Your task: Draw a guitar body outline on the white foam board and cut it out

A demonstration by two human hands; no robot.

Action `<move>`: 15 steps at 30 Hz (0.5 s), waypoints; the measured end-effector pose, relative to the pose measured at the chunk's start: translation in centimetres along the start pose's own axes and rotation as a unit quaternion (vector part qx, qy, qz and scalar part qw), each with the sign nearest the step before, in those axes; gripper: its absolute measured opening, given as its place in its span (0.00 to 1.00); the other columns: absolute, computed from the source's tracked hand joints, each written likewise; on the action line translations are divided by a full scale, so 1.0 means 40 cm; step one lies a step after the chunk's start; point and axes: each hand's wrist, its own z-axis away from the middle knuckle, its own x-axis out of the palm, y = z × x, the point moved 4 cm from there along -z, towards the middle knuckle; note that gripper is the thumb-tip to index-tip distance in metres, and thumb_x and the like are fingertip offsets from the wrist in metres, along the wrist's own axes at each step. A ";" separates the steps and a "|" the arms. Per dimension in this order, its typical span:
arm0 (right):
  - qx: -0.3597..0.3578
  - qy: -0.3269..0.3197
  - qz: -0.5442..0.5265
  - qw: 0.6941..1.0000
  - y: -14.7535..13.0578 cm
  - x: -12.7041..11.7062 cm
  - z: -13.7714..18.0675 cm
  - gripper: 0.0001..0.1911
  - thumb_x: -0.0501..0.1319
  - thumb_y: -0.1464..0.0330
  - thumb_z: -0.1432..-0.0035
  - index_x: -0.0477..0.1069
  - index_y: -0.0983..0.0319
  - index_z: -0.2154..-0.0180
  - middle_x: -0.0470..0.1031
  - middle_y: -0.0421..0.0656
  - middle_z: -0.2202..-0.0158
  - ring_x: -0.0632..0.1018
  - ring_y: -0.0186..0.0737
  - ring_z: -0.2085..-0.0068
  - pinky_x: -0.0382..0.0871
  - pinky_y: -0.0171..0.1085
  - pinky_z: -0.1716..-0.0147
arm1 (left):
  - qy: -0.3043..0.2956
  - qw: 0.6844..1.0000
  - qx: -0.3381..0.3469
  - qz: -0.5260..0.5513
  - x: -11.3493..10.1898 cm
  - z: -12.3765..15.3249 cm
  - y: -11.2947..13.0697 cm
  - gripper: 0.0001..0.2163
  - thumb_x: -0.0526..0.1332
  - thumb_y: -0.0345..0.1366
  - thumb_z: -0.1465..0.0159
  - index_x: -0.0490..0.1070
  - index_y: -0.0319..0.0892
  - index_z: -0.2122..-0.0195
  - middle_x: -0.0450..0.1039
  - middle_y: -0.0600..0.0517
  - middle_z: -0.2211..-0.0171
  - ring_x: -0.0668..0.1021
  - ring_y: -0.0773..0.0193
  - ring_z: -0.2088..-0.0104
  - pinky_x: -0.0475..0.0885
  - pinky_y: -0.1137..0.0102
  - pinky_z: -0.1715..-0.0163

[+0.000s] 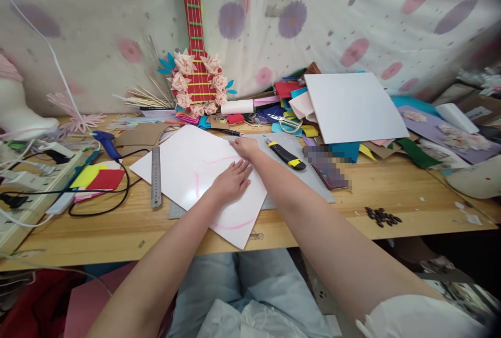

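Note:
A white board (188,171) with several pink curved marks lies at an angle in front of me. My left hand (234,179) rests flat on its face, fingers stretched out. At the board's upper right edge is my right hand (246,148), its fingers bent and closed at that edge; their undersides are hidden. Beneath the board, a grey cutting mat (317,184) shows at the sides. A steel ruler (156,176) overlaps the board's left part. Right of my right hand lies a black and yellow utility knife (285,155).
A phone (326,168), partly blurred out, lies right of the knife. Behind are scissors (287,121), coloured felt, another white board (354,108) and a red flower-trimmed guitar (195,80). At left are a glue gun (106,144) and power strip (43,192). Dark beads (382,217) lie near the front edge.

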 end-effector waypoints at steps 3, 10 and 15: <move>-0.007 0.006 -0.004 1.000 -0.001 -0.002 0.001 0.32 0.36 0.51 0.37 0.72 0.59 0.54 0.75 0.51 0.53 0.74 0.47 0.51 0.64 0.43 0.55 | 0.000 1.000 -0.003 0.001 -0.001 0.001 0.001 0.24 0.43 0.40 0.33 0.53 0.36 0.38 0.49 0.43 0.36 0.50 0.56 0.35 0.48 0.57 0.38; -0.015 0.009 -0.012 1.000 0.001 -0.001 -0.001 0.30 0.39 0.53 0.37 0.73 0.59 0.55 0.75 0.51 0.53 0.74 0.49 0.51 0.64 0.44 0.55 | 0.003 1.000 -0.004 0.004 -0.001 0.001 0.000 0.24 0.42 0.41 0.33 0.54 0.38 0.38 0.49 0.44 0.36 0.50 0.56 0.35 0.49 0.57 0.38; -0.015 0.005 -0.009 1.000 0.000 -0.001 -0.002 0.28 0.39 0.54 0.37 0.73 0.58 0.54 0.74 0.49 0.52 0.73 0.47 0.50 0.64 0.43 0.54 | 0.001 1.000 -0.002 0.002 -0.002 0.001 0.000 0.24 0.42 0.41 0.33 0.54 0.37 0.38 0.50 0.43 0.36 0.51 0.56 0.35 0.48 0.57 0.38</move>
